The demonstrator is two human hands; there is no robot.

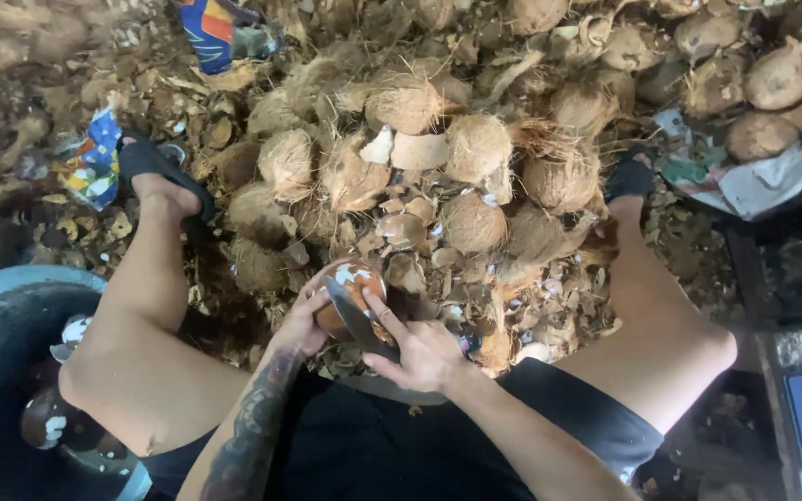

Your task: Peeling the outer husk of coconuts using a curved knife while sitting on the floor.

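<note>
Right hand (424, 353) gripping knife (359, 320), left hand (301, 325) cupping coconut (350, 292), tub (2, 283) (peeled coconuts inside)

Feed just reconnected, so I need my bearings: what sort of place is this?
Probably an informal coconut-shelling spot at floor level. A heap of husked coconuts covers the ground, the left hand holds a coconut, and the right hand works a blade.

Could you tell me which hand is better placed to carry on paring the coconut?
Probably the right hand: it grips the knife against the coconut, which the left hand cradles.
</note>
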